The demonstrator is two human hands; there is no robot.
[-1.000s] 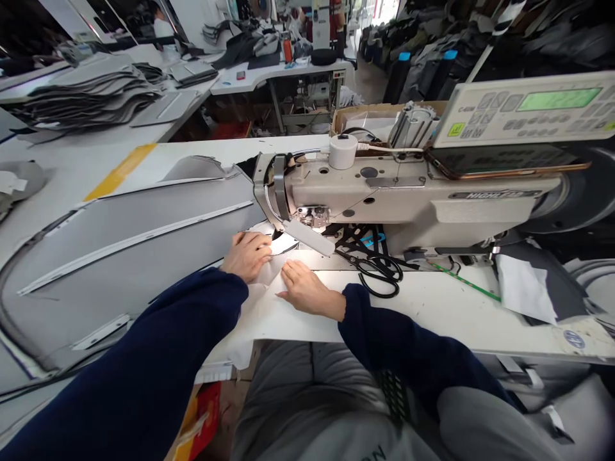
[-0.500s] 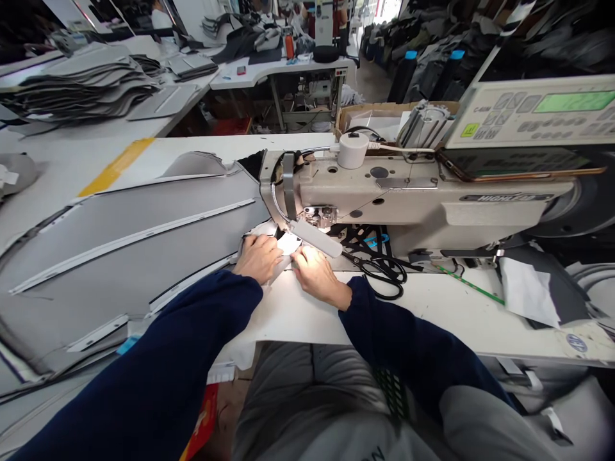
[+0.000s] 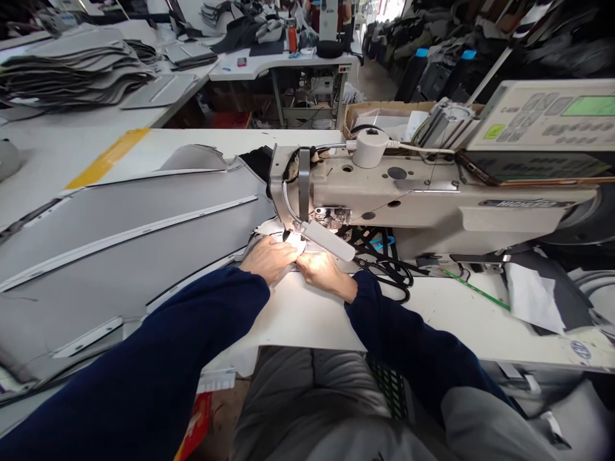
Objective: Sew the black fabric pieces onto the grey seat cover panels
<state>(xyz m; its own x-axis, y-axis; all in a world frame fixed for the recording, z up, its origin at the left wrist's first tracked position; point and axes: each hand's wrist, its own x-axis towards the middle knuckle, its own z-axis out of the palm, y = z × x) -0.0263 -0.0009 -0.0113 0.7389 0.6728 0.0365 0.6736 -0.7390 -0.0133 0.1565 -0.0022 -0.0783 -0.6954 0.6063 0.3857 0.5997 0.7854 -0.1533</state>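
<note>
"Where were the hands?"

"Both lay nearly flat and close together on a pale fabric piece (image 3: 281, 242), just below the head of the Highlead sewing machine (image 3: 423, 189). The left hand (image 3: 268, 259) pressed from the near side, with the right hand (image 3: 321, 269) just beside it. Neither seemed to pinch the cloth."

"Was the piece under the needle?"

"It sat in that area, but the lamp bar (image 3: 329, 240) blocked part of the view, so I couldn't tell if the needle was in the cloth."

"What lay around it?"

"A long grey panel with white strips (image 3: 144, 237) stretched away to the left, and black-handled shears (image 3: 396, 272) lay beyond the right hand, near the machine, on the white sewing table (image 3: 307, 314)."
</note>
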